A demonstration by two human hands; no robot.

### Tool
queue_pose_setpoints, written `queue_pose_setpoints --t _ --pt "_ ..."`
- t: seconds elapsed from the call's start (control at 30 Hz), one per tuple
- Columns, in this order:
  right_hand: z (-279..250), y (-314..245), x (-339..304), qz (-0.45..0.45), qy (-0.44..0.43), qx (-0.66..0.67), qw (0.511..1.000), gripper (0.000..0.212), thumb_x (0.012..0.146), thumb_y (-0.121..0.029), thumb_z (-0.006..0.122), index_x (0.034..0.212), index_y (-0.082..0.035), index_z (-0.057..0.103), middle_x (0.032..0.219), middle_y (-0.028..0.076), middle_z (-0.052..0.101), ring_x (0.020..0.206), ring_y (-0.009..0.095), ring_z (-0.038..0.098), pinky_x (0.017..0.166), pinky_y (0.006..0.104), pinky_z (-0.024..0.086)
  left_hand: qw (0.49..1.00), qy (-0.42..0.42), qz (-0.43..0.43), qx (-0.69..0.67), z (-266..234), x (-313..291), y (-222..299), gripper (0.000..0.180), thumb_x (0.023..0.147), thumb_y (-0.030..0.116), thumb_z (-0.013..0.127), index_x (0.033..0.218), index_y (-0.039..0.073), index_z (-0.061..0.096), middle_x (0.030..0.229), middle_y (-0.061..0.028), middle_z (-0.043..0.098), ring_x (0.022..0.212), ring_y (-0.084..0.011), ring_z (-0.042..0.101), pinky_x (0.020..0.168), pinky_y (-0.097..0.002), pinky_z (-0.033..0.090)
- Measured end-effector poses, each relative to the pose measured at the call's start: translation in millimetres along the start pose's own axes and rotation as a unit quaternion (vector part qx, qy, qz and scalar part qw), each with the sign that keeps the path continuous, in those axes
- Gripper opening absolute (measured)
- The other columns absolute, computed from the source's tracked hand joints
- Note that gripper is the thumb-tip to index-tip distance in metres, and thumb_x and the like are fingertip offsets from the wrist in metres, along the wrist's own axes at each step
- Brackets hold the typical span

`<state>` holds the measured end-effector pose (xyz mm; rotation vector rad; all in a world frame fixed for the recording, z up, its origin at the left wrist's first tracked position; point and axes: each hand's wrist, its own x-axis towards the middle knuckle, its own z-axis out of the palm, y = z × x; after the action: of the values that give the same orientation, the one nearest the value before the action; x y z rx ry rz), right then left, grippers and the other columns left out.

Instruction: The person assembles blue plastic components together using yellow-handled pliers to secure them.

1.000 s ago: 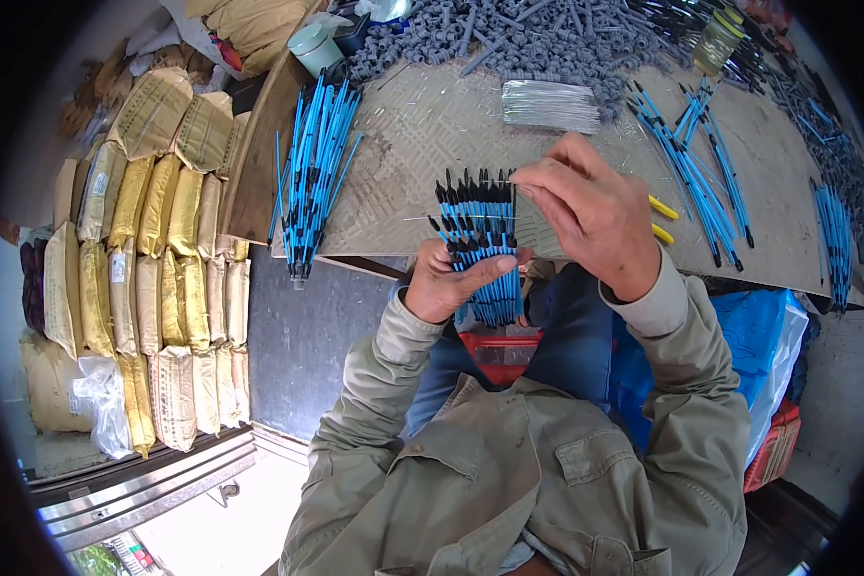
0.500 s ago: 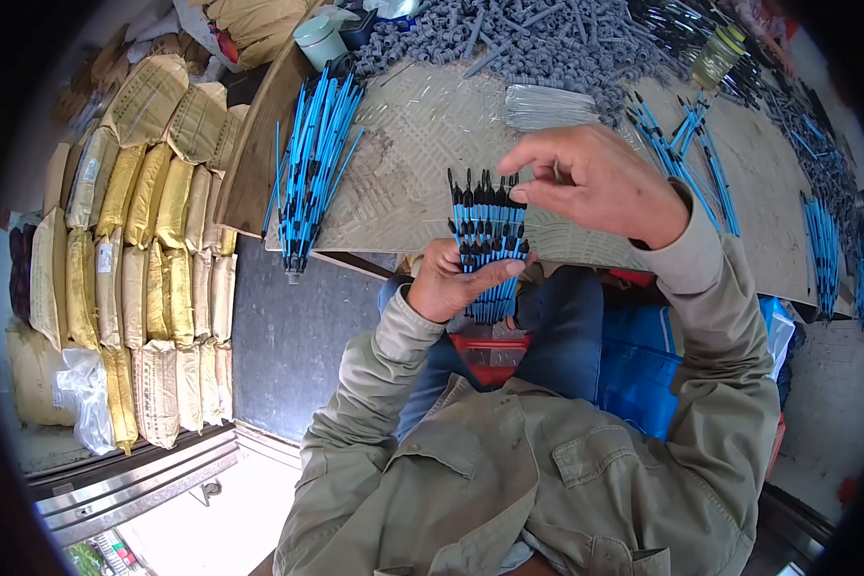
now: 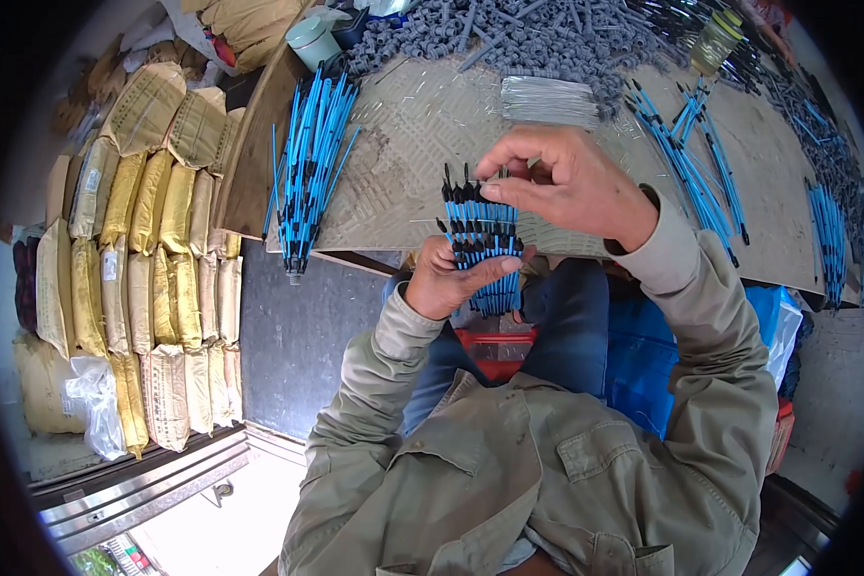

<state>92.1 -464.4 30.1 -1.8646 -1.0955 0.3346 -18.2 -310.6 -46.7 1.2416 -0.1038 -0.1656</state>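
Note:
My left hand (image 3: 444, 278) grips a flat bundle of thin blue rods (image 3: 492, 299) with black fittings, held upright above my lap at the table's near edge. The thumb lies across its front, and the fingers go round behind. Pointed black tips line the top of the bundle, and a thin pale wire or strip crosses it below them. At that top row is my right hand (image 3: 564, 182), its thumb and forefinger closed together among the tips. Whatever sits between those fingertips is too small to make out.
Loose blue rods lie in a pile (image 3: 312, 163) at the table's left and another (image 3: 682, 163) at its right. A stack of thin metal wires (image 3: 547, 101) is beyond my hands, before a heap of grey plastic parts (image 3: 547, 38). Filled sacks (image 3: 154, 250) stand stacked at left.
My right hand has shifted left along the row of black tips. My left hand still holds the bundle, with one rod now leaning out at its left side.

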Motion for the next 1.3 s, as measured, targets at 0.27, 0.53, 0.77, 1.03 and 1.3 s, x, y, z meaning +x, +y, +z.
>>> queue_pose_setpoints --t 0.27,0.53,0.77,1.03,1.3 --pt "6 -1 -3 -0.026 0.050 -0.018 0.998 0.014 0.079 -0.011 0.066 0.090 -0.003 0.062 0.071 0.001 0.052 0.059 0.006 0.045 0.050 0.0215 0.036 1.000 0.012 0.002 -0.015 6 0 2 0.015 0.080 -0.002 0.063 0.095 -0.002 0.063 0.092 -0.0073 0.066 0.088 -0.0128 0.062 0.076 -0.0253 0.050" --pt "7 -2 -1 -0.032 0.042 -0.013 0.998 0.016 0.079 -0.012 0.066 0.091 -0.003 0.062 0.070 0.002 0.054 0.060 0.006 0.047 0.051 0.0233 0.038 1.000 0.013 -0.003 0.026 -1 -2 -2 0.016 0.079 -0.002 0.064 0.095 -0.002 0.063 0.091 -0.0057 0.066 0.088 -0.0138 0.062 0.076 -0.0269 0.051" --pt "8 21 5 -0.075 -0.045 0.189 0.978 0.019 0.081 -0.011 0.065 0.096 -0.001 0.062 0.074 -0.001 0.056 0.068 0.004 0.050 0.056 0.0213 0.040 0.998 -0.031 -0.019 -0.048 -4 -2 8 0.021 0.078 -0.001 0.067 0.099 0.001 0.062 0.093 -0.0043 0.065 0.088 -0.0138 0.062 0.078 -0.0272 0.049" --pt "18 3 4 -0.014 -0.001 0.086 0.996 0.010 0.079 -0.004 0.063 0.088 -0.001 0.059 0.071 -0.001 0.051 0.062 0.004 0.045 0.052 0.0207 0.036 1.000 -0.022 -0.004 0.010 -12 -2 -1 0.023 0.077 -0.002 0.066 0.099 0.001 0.062 0.094 -0.0051 0.065 0.091 -0.0156 0.062 0.080 -0.0281 0.049" --pt "11 -9 4 -0.027 -0.034 0.008 0.999 0.008 0.078 -0.002 0.062 0.083 -0.001 0.056 0.071 0.001 0.048 0.060 0.004 0.041 0.050 0.0206 0.035 0.999 -0.037 0.020 -0.016 -7 -5 0 0.020 0.079 -0.004 0.064 0.098 0.001 0.064 0.095 -0.0070 0.066 0.091 -0.0157 0.062 0.079 -0.0269 0.050"
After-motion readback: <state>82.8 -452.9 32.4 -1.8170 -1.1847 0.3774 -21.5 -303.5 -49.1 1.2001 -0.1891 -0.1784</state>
